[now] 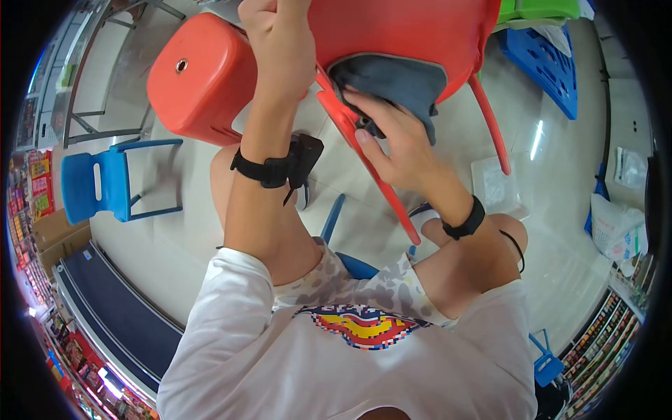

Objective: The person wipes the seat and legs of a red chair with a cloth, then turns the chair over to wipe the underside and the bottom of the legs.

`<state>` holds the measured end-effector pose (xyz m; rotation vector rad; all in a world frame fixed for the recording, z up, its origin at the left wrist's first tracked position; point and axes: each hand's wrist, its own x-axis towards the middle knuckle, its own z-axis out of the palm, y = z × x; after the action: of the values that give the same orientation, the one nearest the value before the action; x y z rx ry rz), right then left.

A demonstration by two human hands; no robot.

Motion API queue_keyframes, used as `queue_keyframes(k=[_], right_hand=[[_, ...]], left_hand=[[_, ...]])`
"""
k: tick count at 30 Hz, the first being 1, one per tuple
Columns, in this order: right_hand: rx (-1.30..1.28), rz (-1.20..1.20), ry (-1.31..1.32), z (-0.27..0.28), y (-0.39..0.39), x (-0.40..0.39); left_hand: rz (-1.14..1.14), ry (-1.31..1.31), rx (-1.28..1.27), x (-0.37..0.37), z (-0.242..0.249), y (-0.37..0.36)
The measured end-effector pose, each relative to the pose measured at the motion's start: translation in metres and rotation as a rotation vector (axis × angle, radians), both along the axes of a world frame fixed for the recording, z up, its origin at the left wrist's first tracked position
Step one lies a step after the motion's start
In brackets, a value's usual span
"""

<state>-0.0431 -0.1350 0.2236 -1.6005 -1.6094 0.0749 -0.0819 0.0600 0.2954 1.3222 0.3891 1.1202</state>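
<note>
Dark grey, pale-edged cloth [392,75] lies against the near edge of the red plastic chair [416,28], under the right hand [401,138]. That hand is loosely curved, thumb apart from the fingers, with a small black fitting [370,127] between them; whether it grips is impossible to tell. Up beside the chair's left edge, the left hand [280,31] is curled, its fingertips cut off by the frame, so anything held is hidden.

Left of the chair stands a rounded red plastic stool [199,77] with a hole in its top. Nearer than the chair, a white T-shirt [420,378] bears a pixelated red, yellow and blue print [364,327], unreadable. Right of the chair, a white plastic bag [614,227] carries blurred, illegible marks.
</note>
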Motion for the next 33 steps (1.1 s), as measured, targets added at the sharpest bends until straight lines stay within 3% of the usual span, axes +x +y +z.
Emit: queue_keyframes(k=[2, 3, 5, 7, 9, 12, 13, 14, 16, 18, 19, 21, 26, 27, 28, 32, 33], right_hand=[[0.212, 0.048, 0.444, 0.005, 0.005, -0.018], [0.212, 0.051, 0.456, 0.008, 0.007, -0.021], [0.173, 0.18, 0.784, 0.02, 0.01, -0.021], [0.215, 0.222, 0.833, 0.03, 0.016, -0.021], [0.252, 0.263, 0.88, 0.04, 0.025, -0.022], [0.394, 0.226, 0.893, 0.058, 0.034, -0.026], [0.443, 0.318, 0.973, 0.069, 0.033, -0.024], [0.492, 0.412, 1.049, 0.077, 0.032, -0.022], [0.394, 0.455, 0.915, 0.078, 0.033, -0.013], [0.529, 0.554, 1.32, 0.078, 0.042, -0.02], [0.527, 0.55, 1.321, 0.085, 0.034, -0.018], [0.489, 0.614, 1.765, 0.12, 0.014, -0.01], [0.574, 0.656, 1.519, 0.093, 0.011, 0.02], [0.734, 0.646, 1.443, 0.088, 0.008, 0.029], [0.891, 0.635, 1.36, 0.084, 0.005, 0.04], [1.025, 0.668, 1.152, 0.093, -0.005, 0.076], [0.772, -0.009, 0.733, 0.107, 0.008, 0.055]], left_hand=[[-0.021, -0.001, 0.032, -0.001, -0.003, 0.001], [-0.055, -0.008, 0.069, -0.001, -0.003, 0.0], [0.039, 0.024, 0.07, 0.001, 0.0, -0.01], [0.127, 0.046, 0.067, 0.004, -0.002, -0.015], [-0.028, -0.196, -0.203, 0.004, -0.01, -0.016], [-0.096, -0.054, -0.061, -0.003, -0.011, -0.019], [-0.295, -0.165, -0.117, -0.011, -0.011, -0.016], [-0.301, -0.161, -0.12, -0.008, -0.013, -0.017], [-0.18, -0.196, -0.13, -0.001, -0.018, -0.015], [-0.111, -0.182, -0.064, 0.001, -0.021, -0.015], [-0.038, -0.169, 0.005, 0.002, -0.024, -0.016], [0.048, -0.107, 0.132, -0.001, -0.029, -0.011], [0.012, -0.122, 0.173, 0.004, -0.036, -0.001], [0.012, -0.13, 0.15, 0.005, -0.037, -0.001], [0.009, -0.142, 0.116, 0.005, -0.038, -0.002], [-0.041, -0.27, -0.146, 0.011, -0.048, -0.006], [-0.076, -0.358, -0.261, 0.014, -0.053, -0.005]])
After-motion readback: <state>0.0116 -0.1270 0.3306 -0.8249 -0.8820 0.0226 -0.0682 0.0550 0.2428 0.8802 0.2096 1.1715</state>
